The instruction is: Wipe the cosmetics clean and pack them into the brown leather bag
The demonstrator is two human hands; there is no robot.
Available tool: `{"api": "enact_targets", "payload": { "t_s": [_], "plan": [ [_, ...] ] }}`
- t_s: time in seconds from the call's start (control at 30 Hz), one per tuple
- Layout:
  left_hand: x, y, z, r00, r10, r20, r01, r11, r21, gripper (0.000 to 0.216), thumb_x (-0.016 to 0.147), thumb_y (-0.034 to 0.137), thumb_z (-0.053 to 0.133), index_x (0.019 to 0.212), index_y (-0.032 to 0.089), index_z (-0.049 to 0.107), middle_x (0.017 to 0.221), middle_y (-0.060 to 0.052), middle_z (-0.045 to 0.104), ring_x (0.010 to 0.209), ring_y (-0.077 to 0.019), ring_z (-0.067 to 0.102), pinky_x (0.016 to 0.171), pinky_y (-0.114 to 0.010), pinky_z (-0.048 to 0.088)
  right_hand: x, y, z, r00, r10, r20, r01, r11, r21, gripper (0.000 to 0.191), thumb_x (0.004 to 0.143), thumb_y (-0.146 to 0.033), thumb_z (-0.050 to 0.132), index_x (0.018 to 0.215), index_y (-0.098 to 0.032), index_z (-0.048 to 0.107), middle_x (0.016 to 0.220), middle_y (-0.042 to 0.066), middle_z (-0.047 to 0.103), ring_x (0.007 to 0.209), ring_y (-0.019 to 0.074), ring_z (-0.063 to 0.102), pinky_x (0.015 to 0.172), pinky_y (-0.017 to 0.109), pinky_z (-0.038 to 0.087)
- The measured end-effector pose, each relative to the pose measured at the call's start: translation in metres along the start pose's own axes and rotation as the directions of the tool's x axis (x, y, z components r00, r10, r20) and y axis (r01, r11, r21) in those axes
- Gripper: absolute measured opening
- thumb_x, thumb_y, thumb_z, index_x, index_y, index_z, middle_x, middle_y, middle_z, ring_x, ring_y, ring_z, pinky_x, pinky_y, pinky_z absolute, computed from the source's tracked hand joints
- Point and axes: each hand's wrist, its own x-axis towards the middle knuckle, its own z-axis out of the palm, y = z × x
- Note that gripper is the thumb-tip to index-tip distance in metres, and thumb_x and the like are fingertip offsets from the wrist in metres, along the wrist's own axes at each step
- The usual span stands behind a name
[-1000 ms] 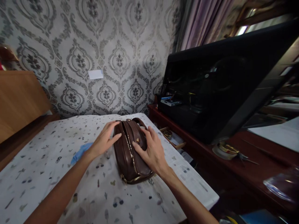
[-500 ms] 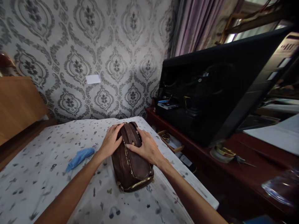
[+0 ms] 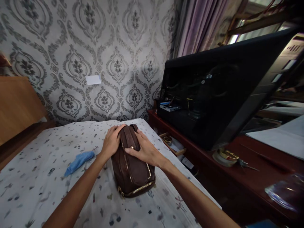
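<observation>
A dark brown leather bag with gold zips stands on a bed covered by a white patterned sheet. My left hand grips the bag's far left top, fingers curled over its edge. My right hand lies across the bag's top from the right, fingers pressed on the leather near a gold stud. Both hands hold the bag between them.
A blue cloth lies on the sheet left of the bag. To the right a dark wooden cabinet carries a big black screen. A wooden headboard stands at the left. Patterned wallpaper is behind.
Both hands have closed in on the bag's top and turned it more upright, nearer to me. The left hand's fingers went from spread beside the bag to curled over its edge.
</observation>
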Motion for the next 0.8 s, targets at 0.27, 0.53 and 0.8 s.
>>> {"api": "enact_targets", "payload": {
  "t_s": [0.27,0.53,0.8],
  "plan": [
    [0.0,-0.005,0.004,1.0,-0.018,-0.015,0.018,0.999,-0.028,0.046,0.098,0.022,0.039,0.139,0.032,0.057,0.136,-0.006,0.059,0.13,-0.0254,0.051,0.114,-0.049,0.04,-0.017,-0.001,0.003,0.952,0.189,-0.241,-0.165,0.979,0.115,0.074,0.078,-0.058,0.069,0.134,-0.012,0.054,0.132,0.019,0.063,0.119,0.0324,0.062,0.103,0.048,0.048],
    [0.0,-0.007,0.007,0.999,-0.046,-0.029,0.043,0.997,-0.068,0.043,0.099,0.029,0.038,0.136,0.029,0.06,0.137,-0.007,0.061,0.13,-0.0259,0.05,0.115,-0.05,0.038,-0.016,-0.001,-0.002,0.988,0.04,-0.15,-0.042,0.999,-0.01,0.059,0.084,-0.063,0.064,0.121,-0.018,0.068,0.141,0.018,0.054,0.133,0.0336,0.052,0.111,0.048,0.043],
    [0.0,-0.008,0.007,0.999,-0.045,-0.015,0.044,0.997,-0.061,0.043,0.099,0.028,0.039,0.136,0.031,0.06,0.137,-0.006,0.06,0.13,-0.0257,0.049,0.115,-0.051,0.038,-0.015,0.008,-0.001,0.991,0.029,-0.133,-0.022,0.998,0.057,0.069,0.082,-0.063,0.065,0.134,-0.017,0.059,0.145,0.018,0.046,0.141,0.0329,0.041,0.116,0.049,0.035]
  ]
}}
